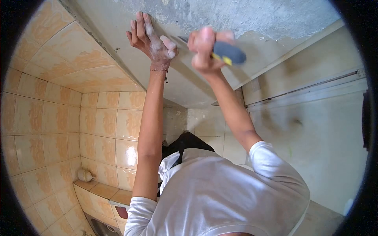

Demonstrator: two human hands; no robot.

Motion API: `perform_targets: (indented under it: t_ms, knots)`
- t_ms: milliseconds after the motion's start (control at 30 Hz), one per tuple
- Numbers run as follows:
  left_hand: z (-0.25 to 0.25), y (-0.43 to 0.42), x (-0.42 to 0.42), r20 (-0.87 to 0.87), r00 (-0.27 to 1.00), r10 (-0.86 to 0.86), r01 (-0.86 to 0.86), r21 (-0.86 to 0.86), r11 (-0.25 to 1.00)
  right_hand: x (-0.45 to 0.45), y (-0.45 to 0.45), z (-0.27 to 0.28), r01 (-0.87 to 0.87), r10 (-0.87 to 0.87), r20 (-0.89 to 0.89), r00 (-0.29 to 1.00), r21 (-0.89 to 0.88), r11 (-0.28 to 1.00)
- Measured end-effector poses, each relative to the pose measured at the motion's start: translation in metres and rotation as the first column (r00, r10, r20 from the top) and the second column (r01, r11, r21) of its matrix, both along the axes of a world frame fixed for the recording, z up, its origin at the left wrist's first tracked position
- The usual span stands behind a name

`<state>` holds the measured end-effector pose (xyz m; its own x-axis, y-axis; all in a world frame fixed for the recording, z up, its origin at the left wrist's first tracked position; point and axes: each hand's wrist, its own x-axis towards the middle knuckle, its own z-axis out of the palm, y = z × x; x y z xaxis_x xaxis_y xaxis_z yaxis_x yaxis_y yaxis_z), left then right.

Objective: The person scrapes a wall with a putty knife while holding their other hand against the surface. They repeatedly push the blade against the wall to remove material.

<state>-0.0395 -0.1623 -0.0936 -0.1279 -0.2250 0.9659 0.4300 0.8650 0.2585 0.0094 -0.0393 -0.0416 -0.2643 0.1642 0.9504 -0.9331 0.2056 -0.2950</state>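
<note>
My left hand (152, 44), dusted with white powder, rests against the grey wall (181, 74) with its fingers spread. A dark braided string circles that wrist. To its right, my right hand (206, 49) is wrapped round a scraper (230, 53) with a dark grey and yellow handle, blurred by motion. A sliver of its dark blade pokes out on the left side of the hand, close to the wall. Above both hands lies a rough, bluish-grey patch (252, 17) with a ragged, flaking edge.
Orange-and-cream tiles (43, 98) cover the wall on the left. A small round cream object (85, 175) sits on a tiled ledge (104, 190), lower left. A pale door-like panel (311, 141) stands at right. Light floor tiles (208, 122) show below the arms.
</note>
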Motion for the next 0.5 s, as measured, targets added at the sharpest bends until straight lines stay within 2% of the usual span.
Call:
perform_targets:
  t_ms: [33, 100, 167, 233, 267, 300, 367, 400, 433, 500]
  knots:
    - [0.002, 0.000, -0.001, -0.007, 1.000, 0.003, -0.003, 0.000, 1.000, 0.013, 0.004, 0.008, -0.003, 0.003, -0.007, 1.000, 0.000, 1.000]
    - [0.002, 0.001, 0.001, -0.026, 1.000, -0.002, 0.002, -0.008, 1.000, 0.037, 0.016, 0.028, -0.374, 0.373, -0.022, 0.927, -0.048, 0.926]
    - [0.002, 0.000, 0.001, -0.014, 1.000, -0.004, 0.005, 0.001, 1.000, 0.030, 0.015, 0.030, -0.350, 0.347, -0.069, 0.935, -0.052, 0.935]
    - [-0.001, 0.001, 0.001, 0.001, 1.000, -0.017, 0.017, 0.009, 1.000, 0.002, 0.001, 0.014, -0.091, 0.088, -0.037, 0.995, -0.112, 0.989]
    - [-0.002, 0.000, 0.000, 0.008, 1.000, -0.017, 0.017, 0.016, 1.000, -0.009, 0.001, -0.005, 0.004, -0.004, 0.006, 1.000, -0.031, 1.000]
    - [-0.001, 0.000, -0.001, 0.012, 1.000, -0.019, 0.018, 0.022, 1.000, 0.002, 0.007, 0.001, 0.007, -0.007, 0.004, 1.000, -0.033, 0.999]
    - [0.002, 0.001, 0.000, -0.010, 1.000, -0.013, 0.014, 0.006, 1.000, 0.032, 0.020, 0.025, -0.097, 0.097, 0.003, 0.995, 0.017, 0.995]
    - [0.002, 0.001, 0.001, -0.023, 1.000, -0.007, 0.006, -0.007, 1.000, 0.036, 0.020, 0.030, -0.414, 0.413, -0.029, 0.910, -0.039, 0.909]
    - [0.002, 0.000, 0.001, -0.024, 1.000, -0.002, 0.002, -0.003, 1.000, 0.028, 0.019, 0.028, -0.418, 0.417, -0.028, 0.908, -0.036, 0.908]
    - [0.001, 0.001, 0.001, -0.007, 1.000, 0.006, -0.006, -0.001, 1.000, 0.007, 0.020, 0.015, 0.018, -0.009, 0.100, 0.995, -0.097, 0.995]
